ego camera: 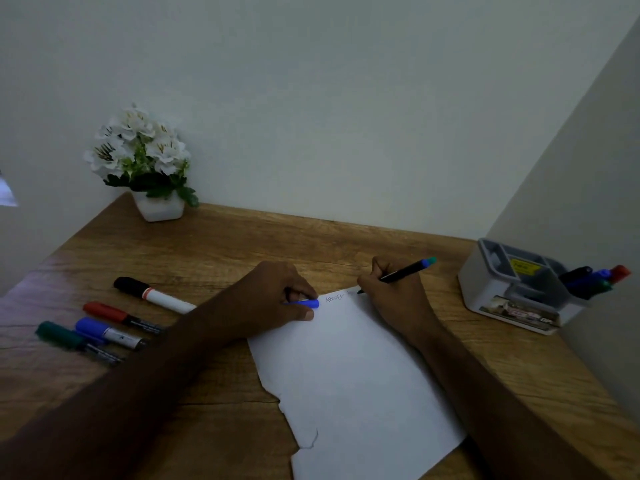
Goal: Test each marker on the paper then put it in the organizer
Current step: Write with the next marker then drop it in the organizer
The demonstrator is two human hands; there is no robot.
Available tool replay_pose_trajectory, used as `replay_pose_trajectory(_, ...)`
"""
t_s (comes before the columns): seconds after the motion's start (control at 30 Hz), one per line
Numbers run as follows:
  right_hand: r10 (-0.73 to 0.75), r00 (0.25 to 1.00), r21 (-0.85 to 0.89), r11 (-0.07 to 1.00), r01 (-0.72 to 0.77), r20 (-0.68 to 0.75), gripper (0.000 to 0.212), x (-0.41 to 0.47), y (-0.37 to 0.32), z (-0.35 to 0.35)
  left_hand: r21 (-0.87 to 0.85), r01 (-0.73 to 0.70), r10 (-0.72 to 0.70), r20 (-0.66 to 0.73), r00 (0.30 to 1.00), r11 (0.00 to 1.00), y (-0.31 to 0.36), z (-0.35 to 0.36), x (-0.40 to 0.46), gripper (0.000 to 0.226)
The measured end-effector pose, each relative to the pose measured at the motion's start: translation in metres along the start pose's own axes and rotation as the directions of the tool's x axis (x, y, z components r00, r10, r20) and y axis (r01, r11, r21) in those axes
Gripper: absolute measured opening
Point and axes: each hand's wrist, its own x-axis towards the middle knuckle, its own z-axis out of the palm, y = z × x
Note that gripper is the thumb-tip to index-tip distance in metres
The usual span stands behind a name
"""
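Note:
A white sheet of paper lies on the wooden desk, with small writing near its top edge. My right hand grips a thin black marker with a blue and teal end, its tip touching the paper's top edge. My left hand rests on the paper's top left corner and pinches a blue cap. Left of the paper lie a black-capped white marker, a red one, a blue one and a green one. The white organizer at the right holds several markers.
A white pot of white flowers stands at the desk's back left corner. Walls close the desk at the back and right. The paper's left edge is torn near the bottom.

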Motion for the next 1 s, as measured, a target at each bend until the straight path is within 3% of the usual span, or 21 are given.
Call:
replay_pose_trajectory(0.37, 0.015, 1.000, -0.010, 1.000, -0.015, -0.009, 0.040, -0.0009, -0.0008, 0.0002, 0.006, -0.014, 0.014, -0.003, 1.000, 1.000, 0.0025, -0.0019, -0.0006, 0.032)
replay_pose_trajectory(0.5, 0.024, 0.996, 0.006, 1.000, -0.023, -0.085, 0.032, 0.0012, 0.0008, 0.0014, 0.003, -0.009, 0.009, 0.001, 1.000, 1.000, 0.0024, -0.0020, -0.0004, 0.032)
replay_pose_trajectory(1.0, 0.023, 0.998, -0.025, 0.999, -0.024, -0.066, 0.033, 0.0024, 0.0030, -0.0003, 0.021, 0.006, -0.007, 0.010, 1.000, 1.000, 0.0029, -0.0014, 0.0006, 0.034)
